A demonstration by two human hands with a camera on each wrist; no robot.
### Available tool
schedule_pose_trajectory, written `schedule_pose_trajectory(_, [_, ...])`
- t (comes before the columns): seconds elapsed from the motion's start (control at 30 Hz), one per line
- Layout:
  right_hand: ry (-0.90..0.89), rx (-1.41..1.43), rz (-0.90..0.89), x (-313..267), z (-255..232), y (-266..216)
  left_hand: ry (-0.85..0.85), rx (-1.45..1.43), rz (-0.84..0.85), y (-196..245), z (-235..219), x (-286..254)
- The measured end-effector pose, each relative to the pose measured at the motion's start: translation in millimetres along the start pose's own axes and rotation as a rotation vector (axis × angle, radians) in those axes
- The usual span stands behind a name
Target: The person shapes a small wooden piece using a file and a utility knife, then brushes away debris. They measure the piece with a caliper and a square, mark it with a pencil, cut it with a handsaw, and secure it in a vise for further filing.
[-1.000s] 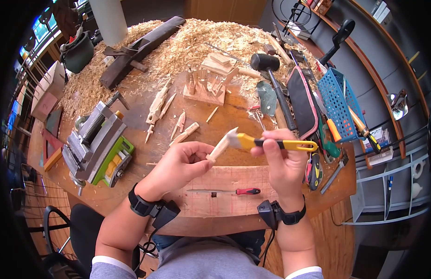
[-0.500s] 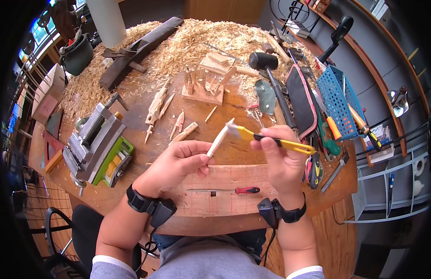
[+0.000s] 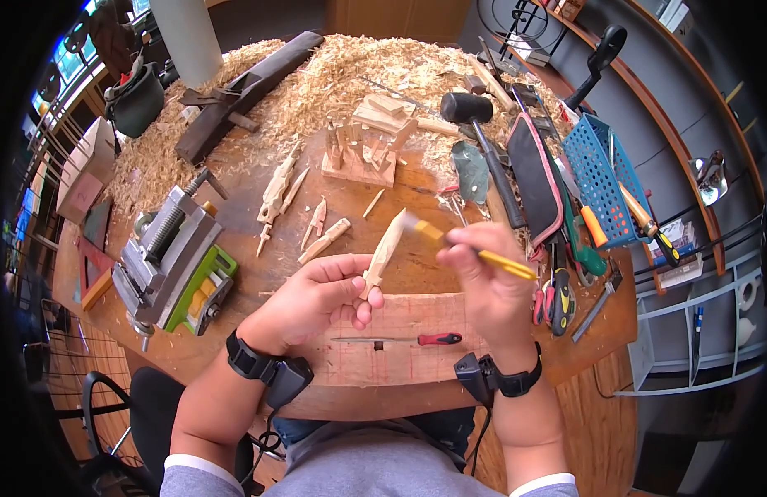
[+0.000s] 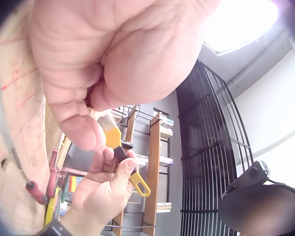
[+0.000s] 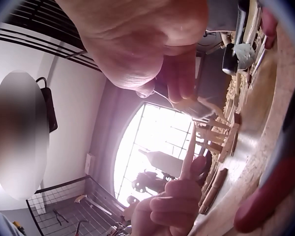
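Note:
Between thumb and fingers, my left hand (image 3: 329, 294) pinches the lower end of a pale carved wooden piece (image 3: 387, 247), its pointed tip tilted up and to the right. My right hand (image 3: 491, 286) holds a yellow and black paintbrush (image 3: 434, 233) with pale bristles. The bristles are right at the piece's upper part in the head view. In the left wrist view the brush (image 4: 113, 138) shows clearly, its looped yellow handle slanting down. Below both hands lies a flat wooden board (image 3: 391, 369) with red lines, carrying a thin file (image 3: 437, 339) with a red and black handle.
A grey and green vise (image 3: 172, 257) stands at the left. Several carved wooden pieces (image 3: 277, 186) and a wooden stand (image 3: 358, 170) lie ahead, before heaped shavings (image 3: 358, 70). At the right are a black mallet (image 3: 466, 108) and a blue basket (image 3: 600, 178).
The carved piece has turned in my left hand to a steeper tilt, showing a broader face. My right hand has shifted slightly left, with the brush angled more steeply downward toward its handle end.

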State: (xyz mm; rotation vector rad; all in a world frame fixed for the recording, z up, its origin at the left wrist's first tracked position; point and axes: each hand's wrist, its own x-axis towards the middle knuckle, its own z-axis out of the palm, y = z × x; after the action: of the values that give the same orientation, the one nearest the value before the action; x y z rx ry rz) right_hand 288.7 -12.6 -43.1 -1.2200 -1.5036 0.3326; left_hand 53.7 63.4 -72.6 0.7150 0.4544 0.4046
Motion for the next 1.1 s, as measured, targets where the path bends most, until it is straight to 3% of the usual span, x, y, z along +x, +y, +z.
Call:
schedule_pose_trajectory(0.03, [-0.002, -0.002, -0.001, -0.8, -1.5, -3.0, 0.015, 0.000, -0.001, -0.3, 1.1, 0.1])
schedule_pose_trajectory(0.1, [0.121, 0.461, 0.249, -4.2, -3.6, -10.6, 0.032, 0.003, 0.001, 0.4, 1.5, 0.3])
schedule_pose_trajectory(0.13, [0.003, 0.541, 0.254, -5.4, -5.7, -13.8, 0.024, 0.006, -0.003, 0.4, 1.3, 0.1])
schedule_pose_trajectory(0.17, [0.004, 0.542, 0.254, -3.1, -5.5, -11.9, 0.015, 0.009, -0.008, 0.4, 1.3, 0.2])
schedule_pose_trajectory(0.23, [-0.160, 0.040, -0.110, 2.3, -4.2, -3.3, 0.004, 0.005, -0.019, 0.7, 0.3, 0.1])
schedule_pose_trajectory(0.27, [-0.066, 0.045, 0.004, -3.0, -2.2, 4.5, -0.008, -0.004, -0.029, 0.4, 0.3, 0.3])
schedule_pose_trajectory(0.3, [-0.067, 0.043, 0.004, -4.1, -1.8, 1.6, -0.010, -0.005, -0.029, -0.2, 0.7, 0.5])
schedule_pose_trajectory(0.37, [0.153, 0.385, 0.189, -3.4, -0.5, -6.7, 0.007, 0.021, -0.022, -0.4, 1.2, 0.9])
schedule_pose_trajectory(0.4, [0.058, 0.464, 0.188, -4.7, -4.0, -8.1, 0.008, 0.023, -0.020, -0.4, 1.5, 0.8])
schedule_pose_trajectory(0.43, [0.060, 0.466, 0.188, -4.3, -3.7, -7.1, 0.007, 0.034, -0.020, -0.4, 2.2, 1.0])
schedule_pose_trajectory(0.5, [-0.113, 0.156, 0.034, -2.7, -2.7, 0.0, 0.004, 0.048, -0.022, -0.5, 2.6, 1.5])
schedule_pose_trajectory(0.57, [-0.025, 0.001, 0.006, -3.0, -3.8, 8.6, 0.012, 0.046, -0.041, -1.9, 2.6, 1.3])
schedule_pose_trajectory(0.63, [0.269, 0.263, 0.203, -1.2, -3.3, 7.5, -0.002, 0.048, -0.030, -1.8, 3.3, 1.7])
schedule_pose_trajectory(0.7, [0.270, 0.273, 0.189, -1.2, -3.2, 4.3, -0.012, 0.054, -0.025, -1.6, 3.5, 0.8])
schedule_pose_trajectory(0.93, [-0.112, 0.335, 0.440, -3.3, -6.4, -17.6, -0.002, 0.136, 0.008, -2.9, 5.5, -1.1])
schedule_pose_trajectory(1.1, [-0.173, 0.302, 0.447, -7.0, 0.5, -17.3, -0.013, 0.185, 0.015, -0.8, 8.3, -2.3])
